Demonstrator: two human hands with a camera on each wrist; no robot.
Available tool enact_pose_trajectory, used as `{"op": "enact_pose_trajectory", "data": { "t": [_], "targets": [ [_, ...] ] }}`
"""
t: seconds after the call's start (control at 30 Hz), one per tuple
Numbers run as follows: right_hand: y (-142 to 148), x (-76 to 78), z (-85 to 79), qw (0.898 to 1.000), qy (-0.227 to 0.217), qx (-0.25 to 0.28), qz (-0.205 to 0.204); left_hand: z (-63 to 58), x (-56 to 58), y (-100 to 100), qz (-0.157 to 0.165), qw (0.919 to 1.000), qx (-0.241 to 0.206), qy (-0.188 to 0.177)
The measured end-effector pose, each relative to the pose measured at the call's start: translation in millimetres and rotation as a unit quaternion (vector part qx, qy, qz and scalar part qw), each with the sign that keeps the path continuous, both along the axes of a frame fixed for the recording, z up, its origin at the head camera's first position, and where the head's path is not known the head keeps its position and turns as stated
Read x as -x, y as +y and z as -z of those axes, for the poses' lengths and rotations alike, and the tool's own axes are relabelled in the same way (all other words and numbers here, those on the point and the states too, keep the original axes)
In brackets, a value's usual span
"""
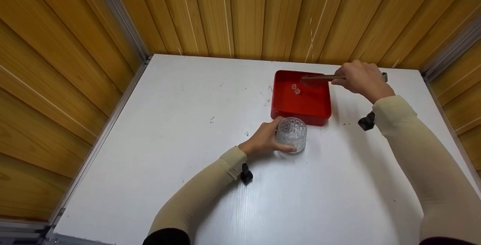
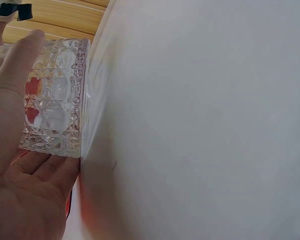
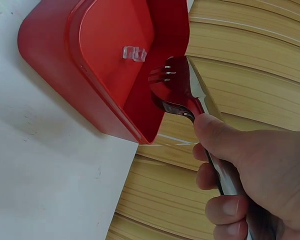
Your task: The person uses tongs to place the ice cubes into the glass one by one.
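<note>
A clear cut-glass tumbler (image 1: pixel 292 134) stands upright on the white table, and my left hand (image 1: pixel 264 138) grips its side with thumb and fingers on opposite sides. The left wrist view shows the tumbler's patterned wall (image 2: pixel 57 100) close up. My right hand (image 1: pixel 361 77) holds metal tongs (image 1: pixel 319 77) by their arms. In the right wrist view, their fork-shaped tip (image 3: pixel 165 75) reaches over the inside of a square red tray (image 1: pixel 300 119). Two small clear cubes (image 1: pixel 295 89) lie side by side on the tray floor, apart from the tongs' tips.
The white table (image 1: pixel 180 124) runs back to a wood-panelled wall (image 1: pixel 244 15), with another panelled wall on each side. The tray is just beyond the tumbler, near the back of the table. Small marks dot the tabletop.
</note>
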State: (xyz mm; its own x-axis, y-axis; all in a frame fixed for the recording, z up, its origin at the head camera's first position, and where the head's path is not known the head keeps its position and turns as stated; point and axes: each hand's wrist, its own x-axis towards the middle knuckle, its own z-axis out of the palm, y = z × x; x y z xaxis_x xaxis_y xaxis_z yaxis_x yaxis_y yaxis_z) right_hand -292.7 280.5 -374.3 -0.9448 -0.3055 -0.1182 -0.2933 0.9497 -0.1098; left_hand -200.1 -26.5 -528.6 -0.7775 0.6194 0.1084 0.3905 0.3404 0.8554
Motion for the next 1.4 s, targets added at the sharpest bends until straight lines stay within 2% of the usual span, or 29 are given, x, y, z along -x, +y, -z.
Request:
{"op": "enact_pose_trajectory", "data": {
  "t": [0.07,0.3,0.53,0.83,1.17,1.4],
  "targets": [
    [0.4,-1.6,-1.6,1.0,-0.001,-0.001,-0.001,0.7,0.5,-0.4,-0.002,1.0,-0.001,0.0],
    [1.7,-12.3,-5.6,1.0,0.006,0.004,0.009,2.2,4.8,-1.6,-0.005,0.999,0.024,0.038],
    [0.5,-27.1,-8.6,0.999,0.021,0.028,0.012,2.6,7.0,-1.8,0.003,0.9992,0.016,0.035],
    [-0.8,-48.1,-12.5,0.997,0.066,0.03,-0.024,1.4,7.2,-2.0,0.001,0.9995,0.013,0.029],
    [-1.1,-65.8,-10.7,0.994,0.094,0.031,-0.047,1.4,8.9,-1.3,-0.001,0.9994,0.018,0.029],
    [-2.8,-75.9,-9.6,0.993,0.098,0.035,-0.055,1.8,8.8,-1.4,-0.001,0.9991,0.015,0.04]
  ]
}}
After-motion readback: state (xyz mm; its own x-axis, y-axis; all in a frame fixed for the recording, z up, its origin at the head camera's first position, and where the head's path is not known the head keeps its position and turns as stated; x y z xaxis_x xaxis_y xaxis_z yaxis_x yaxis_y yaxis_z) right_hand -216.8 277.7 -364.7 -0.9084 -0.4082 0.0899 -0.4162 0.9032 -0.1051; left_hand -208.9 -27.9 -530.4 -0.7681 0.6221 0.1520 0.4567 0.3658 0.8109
